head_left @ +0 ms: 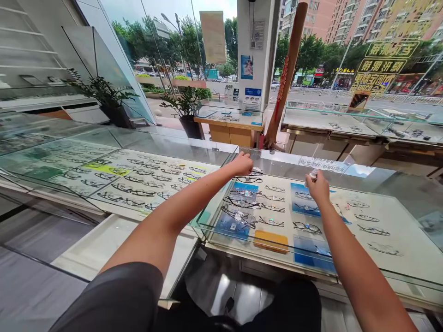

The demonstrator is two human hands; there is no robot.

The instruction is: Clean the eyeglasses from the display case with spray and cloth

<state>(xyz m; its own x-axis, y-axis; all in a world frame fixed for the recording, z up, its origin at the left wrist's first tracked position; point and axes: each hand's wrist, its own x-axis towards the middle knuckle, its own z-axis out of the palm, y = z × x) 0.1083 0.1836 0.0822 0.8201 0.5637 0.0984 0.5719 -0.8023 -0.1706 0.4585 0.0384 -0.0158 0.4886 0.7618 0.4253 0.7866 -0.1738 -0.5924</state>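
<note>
My left hand (244, 164) is closed, its fingers curled over the far part of the glass display case (237, 150). Whether anything is inside that fist does not show. Fingers bent around a small whitish object (313, 174), my right hand (319, 185) hovers above the same case, further right. The object looks like a little bottle, but its kind is unclear. Under the glass lie rows of eyeglasses (307, 228), blue cards (232, 227) and an orange-yellow case (271, 241). Some frames sit partly behind my left hand.
On the left, another glass case holds more eyeglasses (133, 190). Below it a white drawer (104, 244) is pulled out. Potted plants (116, 108) and a wooden post (289, 64) stand beyond the counter, before a window onto the street. Further cases (328, 122) are at the back right.
</note>
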